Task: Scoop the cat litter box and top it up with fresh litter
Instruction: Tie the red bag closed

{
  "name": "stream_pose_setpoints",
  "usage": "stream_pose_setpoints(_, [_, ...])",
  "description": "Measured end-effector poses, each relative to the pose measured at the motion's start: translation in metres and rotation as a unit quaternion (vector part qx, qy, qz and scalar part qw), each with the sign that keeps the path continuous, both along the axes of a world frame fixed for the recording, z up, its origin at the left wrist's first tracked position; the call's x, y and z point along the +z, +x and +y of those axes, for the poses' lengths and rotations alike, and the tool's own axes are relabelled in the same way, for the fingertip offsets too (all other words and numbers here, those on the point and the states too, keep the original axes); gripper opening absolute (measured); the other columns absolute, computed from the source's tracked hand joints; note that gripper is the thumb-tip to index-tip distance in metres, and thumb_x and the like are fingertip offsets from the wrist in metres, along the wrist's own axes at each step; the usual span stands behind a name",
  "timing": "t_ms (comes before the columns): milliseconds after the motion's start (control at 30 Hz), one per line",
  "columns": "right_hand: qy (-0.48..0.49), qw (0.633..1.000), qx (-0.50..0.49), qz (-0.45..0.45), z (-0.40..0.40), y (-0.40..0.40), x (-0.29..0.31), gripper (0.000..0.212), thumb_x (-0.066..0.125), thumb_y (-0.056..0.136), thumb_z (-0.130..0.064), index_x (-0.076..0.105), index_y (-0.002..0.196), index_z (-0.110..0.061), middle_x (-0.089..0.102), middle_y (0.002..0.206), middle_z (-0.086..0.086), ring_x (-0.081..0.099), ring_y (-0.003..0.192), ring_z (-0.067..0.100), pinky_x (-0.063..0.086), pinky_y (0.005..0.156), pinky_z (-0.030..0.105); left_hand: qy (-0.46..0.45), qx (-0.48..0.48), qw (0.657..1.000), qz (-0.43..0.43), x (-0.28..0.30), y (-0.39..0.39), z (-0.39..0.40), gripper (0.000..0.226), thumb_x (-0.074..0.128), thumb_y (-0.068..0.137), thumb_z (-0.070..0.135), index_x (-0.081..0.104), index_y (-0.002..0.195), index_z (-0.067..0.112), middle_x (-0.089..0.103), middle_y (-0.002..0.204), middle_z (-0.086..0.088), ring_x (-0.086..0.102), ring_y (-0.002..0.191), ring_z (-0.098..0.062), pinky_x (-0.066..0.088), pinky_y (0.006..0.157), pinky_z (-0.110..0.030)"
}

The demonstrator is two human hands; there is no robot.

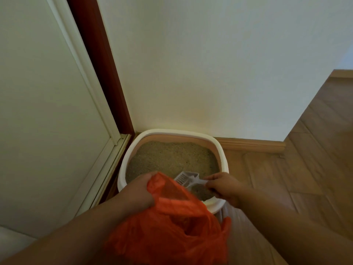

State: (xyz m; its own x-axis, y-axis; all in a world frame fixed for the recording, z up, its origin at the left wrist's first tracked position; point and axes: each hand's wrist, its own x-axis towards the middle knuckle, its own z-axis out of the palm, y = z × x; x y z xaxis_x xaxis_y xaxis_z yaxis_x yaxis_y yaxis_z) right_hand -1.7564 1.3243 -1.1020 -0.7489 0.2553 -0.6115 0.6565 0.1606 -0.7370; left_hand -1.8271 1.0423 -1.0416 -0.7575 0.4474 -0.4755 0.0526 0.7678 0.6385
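Evidently mid-scoop: the right hand [223,186] has its fingers [211,185] grasping the white scoop [186,178] handle, the slotted head just beyond them over the litter box [126,159]. Left fingers [148,177] clutch the orange bag [177,222], likely mouth-open beside the scoop for waste.

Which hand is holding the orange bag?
The left hand grips the orange plastic bag by its edge. The right hand holds the white litter scoop instead.
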Motion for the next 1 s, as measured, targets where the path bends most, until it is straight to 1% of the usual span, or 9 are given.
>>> stream_pose_setpoints(133, [0.108, 0.986, 0.121, -0.036, -0.025, -0.006, 0.016, 0.043, 0.064, 0.096, -0.022, 0.058, 0.138, -0.015, 0.064, 0.127, 0.006, 0.066, 0.105, 0.015, 0.057, 0.088, 0.028, 0.007, -0.035, 0.999, 0.027, 0.02, 0.005, 0.014, 0.071, 0.071, 0.087, 0.007, 0.045, 0.148, 0.034, 0.053, 0.111, 0.016, 0.06, 0.096, -0.003, 0.057, 0.075, -0.018])
stream_pose_setpoints(200, [0.141, 0.982, 0.125, -0.012, -0.034, -0.007, 0.042, 0.047, 0.06, 0.099, -0.027, 0.051, 0.144, -0.02, 0.056, 0.14, 0.004, 0.062, 0.106, 0.011, 0.051, 0.083, 0.019, -0.006, -0.065, 0.997, 0.046, 0.035, 0.003, 0.023, 0.064, 0.071, 0.084, 0.008, 0.055, 0.141, 0.033, 0.06, 0.11, 0.015, 0.062, 0.093, -0.002, 0.055, 0.075, -0.016])
stream_pose_setpoints(267, [0.115, 0.986, 0.118, 0.016, -0.035, -0.005, 0.069, 0.041, 0.06, 0.099, -0.026, 0.056, 0.14, -0.024, 0.061, 0.133, 0.0, 0.061, 0.097, 0.007, 0.048, 0.079, 0.017, -0.01, -0.082, 0.995, 0.059, 0.053, 0.003, 0.032, 0.053, 0.071, 0.083, 0.009, 0.064, 0.13, 0.033, 0.065, 0.105, 0.015, 0.064, 0.088, -0.001, 0.055, 0.07, -0.016])
stream_pose_setpoints(400, [0.034, 0.997, 0.032, 0.054, -0.038, 0.011, 0.12, 0.018, 0.061, 0.098, -0.03, 0.071, 0.111, -0.022, 0.073, 0.103, -0.002, 0.07, 0.092, 0.016, 0.059, 0.085, 0.034, 0.027, -0.053, 0.994, 0.097, 0.087, 0.008, 0.045, 0.049, 0.075, 0.083, 0.012, 0.066, 0.123, 0.038, 0.064, 0.102, 0.018, 0.058, 0.085, 0.006, 0.044, 0.06, -0.007])
stream_pose_setpoints(533, [0.096, 0.992, -0.005, 0.076, -0.048, 0.036, 0.143, 0.025, 0.056, 0.099, -0.043, 0.071, 0.107, -0.025, 0.072, 0.094, -0.004, 0.068, 0.084, 0.013, 0.058, 0.082, 0.035, 0.044, -0.042, 0.99, 0.126, 0.11, 0.018, 0.049, 0.047, 0.071, 0.084, 0.012, 0.068, 0.123, 0.039, 0.068, 0.115, 0.018, 0.061, 0.099, 0.002, 0.047, 0.081, -0.009])
stream_pose_setpoints(600, [0.086, 0.993, -0.001, 0.077, -0.053, 0.045, 0.148, 0.026, 0.053, 0.1, -0.045, 0.071, 0.108, -0.027, 0.071, 0.097, -0.007, 0.067, 0.089, 0.011, 0.057, 0.087, 0.036, 0.056, -0.041, 0.989, 0.128, 0.113, 0.021, 0.048, 0.046, 0.07, 0.085, 0.014, 0.068, 0.122, 0.042, 0.067, 0.12, 0.02, 0.061, 0.108, 0.001, 0.049, 0.095, -0.018])
stream_pose_setpoints(733, [0.109, 0.991, 0.068, 0.049, -0.06, 0.044, 0.152, 0.027, 0.047, 0.104, -0.039, 0.068, 0.115, -0.027, 0.07, 0.107, -0.003, 0.068, 0.097, 0.015, 0.057, 0.091, 0.038, 0.092, -0.028, 0.987, 0.127, 0.108, 0.023, 0.043, 0.044, 0.072, 0.085, 0.016, 0.069, 0.114, 0.048, 0.067, 0.112, 0.029, 0.062, 0.105, 0.005, 0.05, 0.097, -0.02])
stream_pose_setpoints(867, [0.095, 0.987, 0.119, 0.05, -0.066, 0.044, 0.158, 0.041, 0.047, 0.102, -0.019, 0.056, 0.14, -0.031, 0.065, 0.127, -0.002, 0.067, 0.086, 0.006, 0.057, 0.07, 0.021, 0.128, -0.005, 0.982, 0.142, 0.116, 0.029, 0.039, 0.042, 0.072, 0.085, 0.014, 0.071, 0.108, 0.049, 0.068, 0.108, 0.03, 0.063, 0.104, 0.006, 0.048, 0.096, -0.018])
stream_pose_setpoints(1000, [0.152, 0.977, 0.14, 0.057, -0.069, 0.049, 0.159, 0.038, 0.057, 0.096, -0.021, 0.061, 0.134, -0.025, 0.063, 0.132, -0.001, 0.067, 0.106, 0.016, 0.058, 0.09, 0.036, 0.166, 0.032, 0.979, 0.113, 0.131, 0.04, 0.03, 0.039, 0.07, 0.089, 0.014, 0.073, 0.107, 0.049, 0.071, 0.107, 0.027, 0.065, 0.101, 0.005, 0.053, 0.095, -0.023])
